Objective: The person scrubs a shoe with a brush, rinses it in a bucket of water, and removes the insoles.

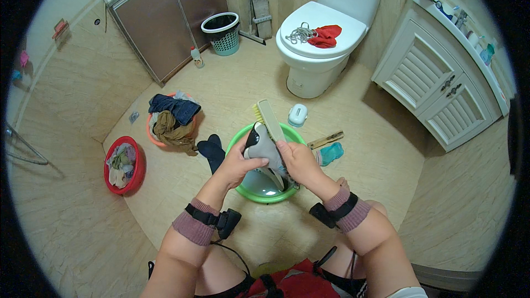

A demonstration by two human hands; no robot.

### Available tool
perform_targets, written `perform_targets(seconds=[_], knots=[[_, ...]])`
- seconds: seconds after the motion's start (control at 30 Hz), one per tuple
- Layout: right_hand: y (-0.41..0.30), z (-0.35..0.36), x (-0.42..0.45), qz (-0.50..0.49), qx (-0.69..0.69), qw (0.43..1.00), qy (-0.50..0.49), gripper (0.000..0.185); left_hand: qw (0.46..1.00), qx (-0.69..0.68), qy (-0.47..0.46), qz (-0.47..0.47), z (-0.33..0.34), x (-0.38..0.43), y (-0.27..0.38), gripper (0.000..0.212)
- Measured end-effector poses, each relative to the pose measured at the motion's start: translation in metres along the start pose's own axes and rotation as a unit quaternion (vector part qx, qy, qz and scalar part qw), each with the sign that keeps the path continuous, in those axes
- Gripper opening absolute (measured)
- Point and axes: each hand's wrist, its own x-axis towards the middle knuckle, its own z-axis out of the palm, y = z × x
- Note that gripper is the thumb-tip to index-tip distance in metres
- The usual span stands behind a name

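My left hand (237, 164) grips a grey shoe (264, 149) with a black patch at its upper end. In my right hand (301, 163) is a scrub brush (270, 118) with a pale handle and yellow bristles. The brush lies along the right side of the shoe, its bristles facing left. Both are above a green plastic basin (268, 199) holding cloudy water. A white sole edge shows lower in the basin; I cannot tell whether it belongs to the same shoe.
Around the basin lie dark socks (212, 153), a teal sock (331, 154), a wooden brush (326, 139) and a white soap box (297, 115). Laundry fills an orange basket (151, 134) and a red basin (140, 169) at left. A toilet (308, 75) stands ahead, a cabinet (430, 72) right.
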Motion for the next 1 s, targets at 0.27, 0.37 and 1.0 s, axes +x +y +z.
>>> perform_targets(seconds=[0.27, 0.37, 1.0], knots=[[-0.027, -0.007, -0.010, -0.025, -0.117, 0.993, -0.010, 0.050, 0.990, 0.054, 0.120, 0.048, -0.008, 0.002, -0.005, 0.068], [-0.041, -0.010, -0.018, -0.072, -0.148, 0.986, 0.002, 0.049, 0.990, 0.088, 0.101, 0.044, -0.016, 0.000, -0.003, 0.073], [-0.025, -0.012, -0.002, -0.056, -0.182, 0.982, 0.007, 0.052, 0.987, 0.026, 0.034, 0.157, -0.013, -0.008, -0.001, 0.074]])
